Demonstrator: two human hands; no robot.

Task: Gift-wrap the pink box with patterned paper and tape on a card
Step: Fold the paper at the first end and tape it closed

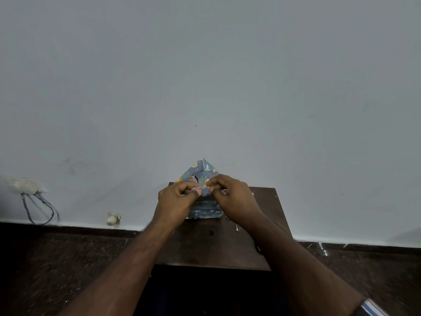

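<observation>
patterned paper (205, 210), blue-grey with small cartoon animals and flowers, covers a box that sits toward the far end of a small dark wooden table (268, 215) set against a pale wall (205, 76); no pink surface of the box shows from this angle. a triangular flap of the paper (200, 172) stands up at the far end of the parcel, its tip rising above the table's back edge. the left hand (175, 199) and the right hand (232, 197) meet over the near top edge of the parcel, knuckles almost touching. both have their fingers curled, and thumb and forefinger of each pinch the ends of a short strip of clear tape (198, 189) stretched between them just below the base of the flap; whether the strip already touches the paper cannot be told. both forearms reach in from the bottom of the view, and a striped cuff (371, 307) shows at the lower right corner. a few thin light scraps (237, 228) lie on the table beside the right wrist. on the wall to the left a white socket box (25, 185) hangs with looped wires (41, 210) below it, and a small white fitting (112, 218) sits near the skirting. the floor (57, 258) is dark speckled stone.
</observation>
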